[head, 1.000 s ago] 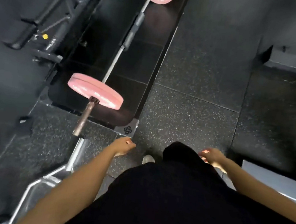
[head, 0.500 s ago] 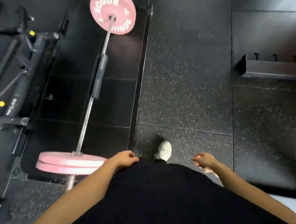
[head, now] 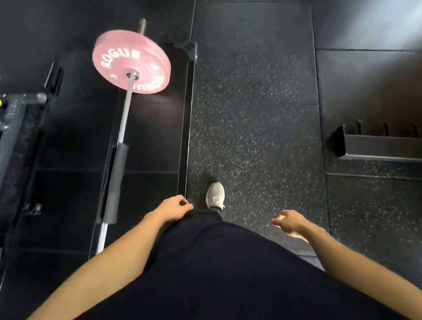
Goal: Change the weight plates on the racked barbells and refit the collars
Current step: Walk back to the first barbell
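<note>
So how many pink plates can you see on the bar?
2 at least: pink plates stacked together at the far end of the bar, the front one reading ROGUE. The bar's near end is hidden behind the left arm, so more may be there.

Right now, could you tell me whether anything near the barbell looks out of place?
Nothing stands out. The barbell lies flat on the dark platform, pink plates seated on its far end; both hands hold nothing.

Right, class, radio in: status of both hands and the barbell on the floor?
Left hand and right hand empty, loosely curled. Steel barbell on floor, round pink plates on far end. Path ahead open.
</note>
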The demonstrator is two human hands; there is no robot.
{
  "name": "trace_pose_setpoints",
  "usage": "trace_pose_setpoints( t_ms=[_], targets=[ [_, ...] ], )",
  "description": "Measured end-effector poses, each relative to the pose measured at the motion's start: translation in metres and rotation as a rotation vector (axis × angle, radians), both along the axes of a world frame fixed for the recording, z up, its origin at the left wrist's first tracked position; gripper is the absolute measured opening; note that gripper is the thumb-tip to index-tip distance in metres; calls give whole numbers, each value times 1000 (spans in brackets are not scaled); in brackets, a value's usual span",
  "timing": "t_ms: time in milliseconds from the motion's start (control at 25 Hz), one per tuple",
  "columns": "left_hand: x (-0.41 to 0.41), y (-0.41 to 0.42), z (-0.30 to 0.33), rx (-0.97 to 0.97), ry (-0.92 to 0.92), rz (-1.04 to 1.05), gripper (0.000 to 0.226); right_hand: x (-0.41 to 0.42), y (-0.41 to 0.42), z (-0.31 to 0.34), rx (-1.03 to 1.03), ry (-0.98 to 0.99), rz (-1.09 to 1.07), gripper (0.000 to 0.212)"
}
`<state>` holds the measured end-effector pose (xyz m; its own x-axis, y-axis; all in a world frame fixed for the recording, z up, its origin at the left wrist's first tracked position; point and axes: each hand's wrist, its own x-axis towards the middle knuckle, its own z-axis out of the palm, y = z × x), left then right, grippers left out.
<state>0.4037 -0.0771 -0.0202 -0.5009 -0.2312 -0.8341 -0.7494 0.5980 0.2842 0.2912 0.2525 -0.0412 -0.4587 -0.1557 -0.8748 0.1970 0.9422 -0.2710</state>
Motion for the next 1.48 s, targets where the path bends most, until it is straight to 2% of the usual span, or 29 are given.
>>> trace_pose_setpoints(
  t_ms=[240, 440, 640, 840, 1000, 1160, 1320, 1480],
  targets=[
    [-230, -76, 17, 30, -50, -113, 28, -201, -77, 27, -77, 113, -159, 34],
    [-398, -95, 1, 65, -103, -220, 26, -350, -110, 11, -61, 35, -101, 30],
    [-572, -106, 2, 21, -117, -245, 23, -532, -115, 11, -45, 35, -101, 33],
    [-757, -118, 15, -19, 7, -183, 20, -715, -115, 34, -79, 111, -153, 29],
    [-882, -121, -2, 26, -69, -287, 19, -830, -120, 26, -122, 118, -249, 29],
    [-1049, -138, -25, 44, -65, -358, 19, -959, -129, 11, -91, 102, -316, 31],
    [-1215, -135, -17, 34, -47, -484, 23, -1074, -123, 26, -57, 125, -375, 35],
    [-1365, -101, -1, 20, -79, -666, 36, -1179, -104, 32, -36, 146, -531, 32]
  ],
)
